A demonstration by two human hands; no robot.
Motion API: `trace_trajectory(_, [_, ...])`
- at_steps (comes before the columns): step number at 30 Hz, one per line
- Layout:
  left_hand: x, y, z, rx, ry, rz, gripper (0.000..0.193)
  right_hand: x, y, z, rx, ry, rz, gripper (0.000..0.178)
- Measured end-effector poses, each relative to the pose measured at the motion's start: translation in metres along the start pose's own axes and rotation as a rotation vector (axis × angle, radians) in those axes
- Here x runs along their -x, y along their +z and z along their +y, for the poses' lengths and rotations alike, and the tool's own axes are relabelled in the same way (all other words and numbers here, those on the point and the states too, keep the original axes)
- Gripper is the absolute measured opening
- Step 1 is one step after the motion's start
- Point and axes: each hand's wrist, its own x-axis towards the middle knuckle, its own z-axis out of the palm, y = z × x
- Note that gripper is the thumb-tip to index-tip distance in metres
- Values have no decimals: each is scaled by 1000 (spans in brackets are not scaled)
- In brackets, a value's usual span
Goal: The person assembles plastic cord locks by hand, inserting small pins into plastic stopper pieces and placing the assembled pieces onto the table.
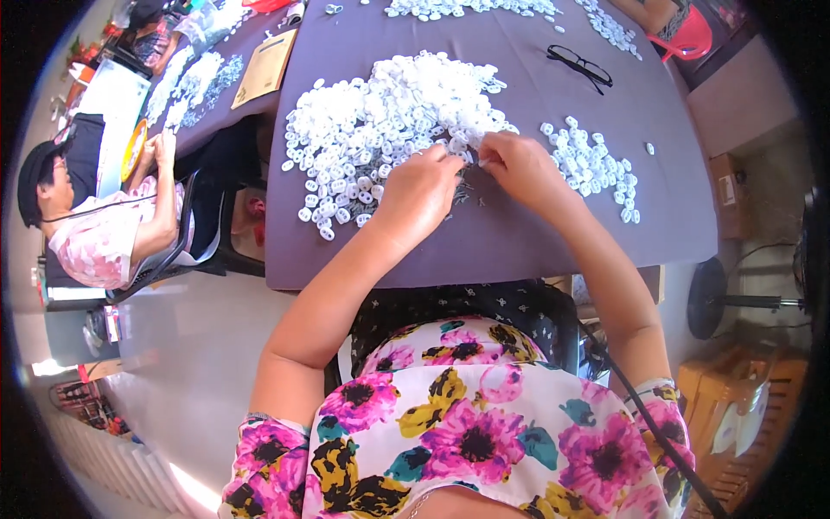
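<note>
"Where does the big pile of white pieces [406,95] lie?"
"On the desk [553,255], far and mostly left of the right hand [521,169]; the left hand [419,189] is nearer its middle."
"And each grip?"
"Both look narrow; I can't tell whether they've closed on anything."

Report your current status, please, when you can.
Left hand, right hand: fingers bent, contents unclear. White oval pieces: heaped close by. Black-framed eyeglasses: farther off, not in the way.
</note>
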Motion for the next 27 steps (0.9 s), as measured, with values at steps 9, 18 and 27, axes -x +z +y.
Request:
trace_trajectory(9, [-27,17,3,-72,65,-15,11,40,-5,-5,-105,8,180,17])
trace_trajectory(18, [-40,25,2,-163,98,-65,3,39,11,-5,74,-15,212,13])
trace_trajectory(27, [-11,0,-3,-58,40,65,10,43,7,-9,-171,-9,343,10])
